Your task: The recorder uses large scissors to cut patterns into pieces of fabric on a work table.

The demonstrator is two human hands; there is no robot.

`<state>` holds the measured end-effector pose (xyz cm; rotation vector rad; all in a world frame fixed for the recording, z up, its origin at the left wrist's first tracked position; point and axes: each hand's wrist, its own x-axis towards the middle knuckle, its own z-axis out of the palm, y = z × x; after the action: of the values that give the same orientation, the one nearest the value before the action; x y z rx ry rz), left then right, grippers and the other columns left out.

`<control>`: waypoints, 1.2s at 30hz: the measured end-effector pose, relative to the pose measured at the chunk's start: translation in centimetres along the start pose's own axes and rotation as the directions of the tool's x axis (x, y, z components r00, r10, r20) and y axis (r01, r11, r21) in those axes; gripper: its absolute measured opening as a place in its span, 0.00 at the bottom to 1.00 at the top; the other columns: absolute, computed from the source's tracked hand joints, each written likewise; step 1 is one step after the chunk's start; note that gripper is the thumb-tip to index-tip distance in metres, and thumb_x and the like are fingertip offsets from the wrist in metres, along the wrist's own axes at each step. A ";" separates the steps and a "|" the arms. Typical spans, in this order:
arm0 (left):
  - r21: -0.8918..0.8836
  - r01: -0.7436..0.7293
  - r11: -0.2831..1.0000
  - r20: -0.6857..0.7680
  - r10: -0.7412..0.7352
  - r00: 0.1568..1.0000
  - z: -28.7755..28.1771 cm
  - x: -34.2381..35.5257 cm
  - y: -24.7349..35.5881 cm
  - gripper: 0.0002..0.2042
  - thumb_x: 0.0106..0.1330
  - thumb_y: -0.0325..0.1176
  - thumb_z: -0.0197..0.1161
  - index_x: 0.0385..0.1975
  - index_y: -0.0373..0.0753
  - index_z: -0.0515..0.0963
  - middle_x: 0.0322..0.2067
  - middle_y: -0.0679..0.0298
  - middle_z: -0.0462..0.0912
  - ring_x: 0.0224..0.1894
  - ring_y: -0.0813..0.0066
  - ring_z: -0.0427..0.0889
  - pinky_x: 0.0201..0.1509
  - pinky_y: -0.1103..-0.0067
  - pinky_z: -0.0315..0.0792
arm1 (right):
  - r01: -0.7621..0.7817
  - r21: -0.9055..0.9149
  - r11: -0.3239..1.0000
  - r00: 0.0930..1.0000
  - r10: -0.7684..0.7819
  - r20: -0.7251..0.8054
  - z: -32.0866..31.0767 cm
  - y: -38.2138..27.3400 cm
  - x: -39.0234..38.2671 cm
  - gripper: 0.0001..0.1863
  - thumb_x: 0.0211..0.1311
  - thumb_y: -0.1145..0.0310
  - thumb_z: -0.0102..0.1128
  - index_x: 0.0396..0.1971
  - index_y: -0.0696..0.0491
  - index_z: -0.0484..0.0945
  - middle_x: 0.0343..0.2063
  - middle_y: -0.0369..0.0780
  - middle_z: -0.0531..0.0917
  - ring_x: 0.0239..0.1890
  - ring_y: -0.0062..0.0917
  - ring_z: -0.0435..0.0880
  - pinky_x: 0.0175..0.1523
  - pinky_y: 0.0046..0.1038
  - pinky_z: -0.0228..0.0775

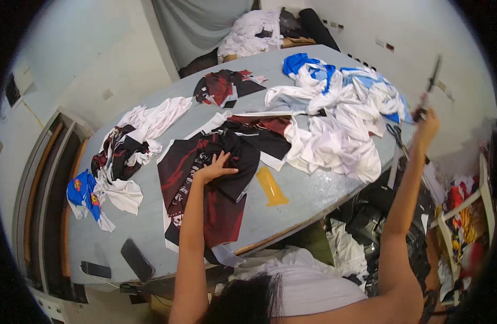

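Note:
My left hand point(216, 169) lies with fingers spread on a black and dark red printed fabric piece point(224, 213) with white edges, near the table's front edge. My right hand point(427, 128) is raised beyond the table's right side, closed around the dark handle of a pair of scissors point(435, 71). The long blades point up and are blurred. Below that hand, a second pair of scissors point(395, 133) rests at the table's right edge. A flat yellow shape point(272, 186) lies just right of the printed fabric.
White cloth point(340, 143) and blue-and-white cloth point(313, 67) are heaped at the right of the grey table point(105, 251). More fabric point(124, 151) lies at the left, near a phone point(136, 260). Dark scraps point(362, 216) and a white rack point(448, 237) stand at lower right.

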<state>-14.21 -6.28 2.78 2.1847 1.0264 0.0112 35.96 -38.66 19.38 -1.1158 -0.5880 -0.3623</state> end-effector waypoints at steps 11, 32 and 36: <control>0.343 -0.079 0.936 0.031 0.073 0.997 2.8 -1.7 1.3 0.51 0.35 0.70 0.61 0.63 0.67 0.43 0.66 0.55 0.30 0.67 0.49 0.27 0.59 0.44 0.26 | -0.622 0.136 0.771 0.762 0.556 0.330 -2.3 -0.5 -11.1 0.15 0.53 0.61 0.57 0.31 0.59 0.73 0.12 0.33 0.68 0.11 0.17 0.66 0.16 0.16 0.55; -0.167 -0.444 0.881 -0.386 0.356 0.851 18.0 16.3 33.4 0.19 0.52 0.35 0.58 0.43 0.37 0.65 0.41 0.49 0.73 0.40 0.44 0.73 0.43 0.62 0.68 | -0.580 0.043 0.814 0.815 0.580 0.012 -10.5 -8.7 -18.3 0.16 0.51 0.63 0.58 0.26 0.65 0.74 0.07 0.35 0.67 0.04 0.19 0.63 0.08 0.19 0.54; -0.273 -0.702 0.658 -0.454 0.555 0.697 11.8 17.1 34.1 0.24 0.56 0.36 0.58 0.52 0.38 0.62 0.47 0.47 0.71 0.49 0.53 0.72 0.49 0.68 0.67 | -0.555 -0.007 0.832 0.832 0.554 -0.026 -11.2 -7.2 -18.0 0.17 0.53 0.62 0.56 0.28 0.65 0.73 0.09 0.36 0.68 0.07 0.19 0.66 0.09 0.18 0.56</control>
<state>23.77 -16.49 9.94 2.0359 0.2919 0.8911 20.58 -52.15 10.19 -1.2401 -0.2166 0.1298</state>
